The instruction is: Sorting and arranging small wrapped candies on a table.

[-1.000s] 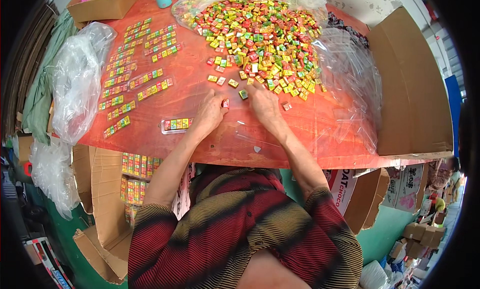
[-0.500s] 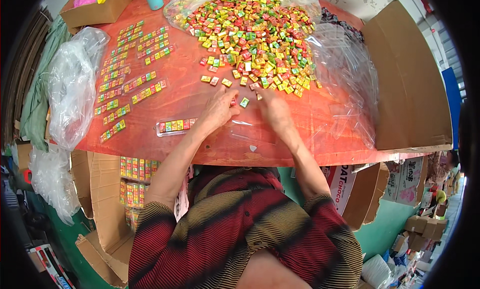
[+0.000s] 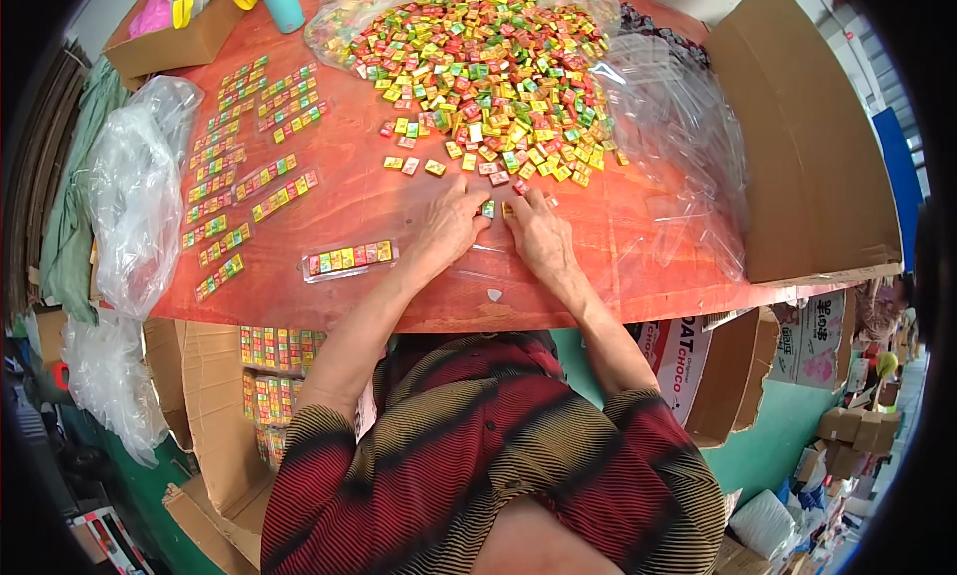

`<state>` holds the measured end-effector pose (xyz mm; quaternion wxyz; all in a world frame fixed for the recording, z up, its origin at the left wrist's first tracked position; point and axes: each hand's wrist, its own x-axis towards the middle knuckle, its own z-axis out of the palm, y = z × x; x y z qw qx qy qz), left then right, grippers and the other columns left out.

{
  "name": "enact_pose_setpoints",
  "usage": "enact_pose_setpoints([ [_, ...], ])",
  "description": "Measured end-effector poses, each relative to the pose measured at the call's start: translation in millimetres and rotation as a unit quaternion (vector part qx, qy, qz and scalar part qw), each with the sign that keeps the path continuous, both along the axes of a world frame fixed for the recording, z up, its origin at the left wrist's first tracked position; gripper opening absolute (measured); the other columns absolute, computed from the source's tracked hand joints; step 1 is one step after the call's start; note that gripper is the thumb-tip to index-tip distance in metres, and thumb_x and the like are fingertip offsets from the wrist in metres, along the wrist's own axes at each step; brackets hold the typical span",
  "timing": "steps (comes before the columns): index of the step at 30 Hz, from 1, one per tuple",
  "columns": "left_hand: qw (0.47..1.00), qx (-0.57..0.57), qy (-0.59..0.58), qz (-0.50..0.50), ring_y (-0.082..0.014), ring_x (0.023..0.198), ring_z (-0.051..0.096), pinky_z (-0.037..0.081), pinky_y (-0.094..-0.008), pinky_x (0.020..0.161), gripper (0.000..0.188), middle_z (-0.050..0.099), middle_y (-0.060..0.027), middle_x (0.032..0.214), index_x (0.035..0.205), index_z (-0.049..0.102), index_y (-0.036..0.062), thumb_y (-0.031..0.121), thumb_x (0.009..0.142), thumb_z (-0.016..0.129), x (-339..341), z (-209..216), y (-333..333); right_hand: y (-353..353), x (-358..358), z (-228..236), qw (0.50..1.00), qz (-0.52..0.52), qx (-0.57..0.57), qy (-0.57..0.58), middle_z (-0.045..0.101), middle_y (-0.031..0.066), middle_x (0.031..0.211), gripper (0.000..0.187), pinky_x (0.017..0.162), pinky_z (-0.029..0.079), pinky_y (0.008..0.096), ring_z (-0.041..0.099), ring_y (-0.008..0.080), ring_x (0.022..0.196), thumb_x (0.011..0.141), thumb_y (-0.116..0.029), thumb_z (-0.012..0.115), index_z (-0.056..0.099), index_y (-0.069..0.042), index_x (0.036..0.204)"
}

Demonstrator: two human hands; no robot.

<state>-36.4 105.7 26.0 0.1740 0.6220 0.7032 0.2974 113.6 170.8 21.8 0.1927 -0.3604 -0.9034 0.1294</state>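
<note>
Near the table's middle, my left hand (image 3: 449, 226) is closed, its fingertips pinching a small green box (image 3: 486, 208). My right hand (image 3: 543, 238) sits just across from it, fingers curled on a small yellow box (image 3: 508, 209). A small red box (image 3: 520, 187) lies at the right fingertips. Beyond both hands spreads a large heap of small red, yellow and green boxes (image 3: 498, 87), with a few loose ones at its near edge. Left of my left forearm lies a clear plastic tray (image 3: 349, 260) holding a row of these boxes.
Several filled trays (image 3: 221, 181) lie in rows on the left of the red table (image 3: 399, 306). Clear plastic packaging (image 3: 678, 156) covers the right side, beside a tall cardboard box (image 3: 807, 137). A clear bag (image 3: 145, 186) hangs over the left edge. A turquoise cup (image 3: 281, 5) stands far left.
My left fingers have come onto the green box that lay between my hands. My right hand has drawn back slightly, its fingers now on a yellow box. The view has shifted a little.
</note>
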Motion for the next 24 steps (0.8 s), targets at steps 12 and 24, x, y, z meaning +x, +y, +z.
enact_pose_setpoints([
  [12,0.998,0.04,0.048,0.013,-0.0317,0.08,0.055,0.045,-0.0404,0.068,0.042,0.048,-0.0128,0.089,0.102,0.058,0.0065,0.02,0.065,0.072,12,-5,8,33,-4,-4,0.996,-0.034,0.05,0.072,0.056,0.0119,0.08,0.009,0.063,0.046,0.0396,0.056,0.0302,0.078,0.076,-0.011,0.055,0.058,-0.005,0.083],
  [24,0.997,0.049,0.048,-0.023,-0.0311,0.083,0.054,0.044,-0.0405,0.069,0.044,0.048,-0.0116,0.09,0.107,0.056,0.0079,0.02,0.067,0.071,7,-3,5,19,27,15,0.997,-0.062,0.045,0.017,0.055,0.0113,0.084,0.016,0.069,0.045,0.0389,0.055,0.0295,0.08,0.076,-0.009,0.057,0.058,-0.006,0.091],
])
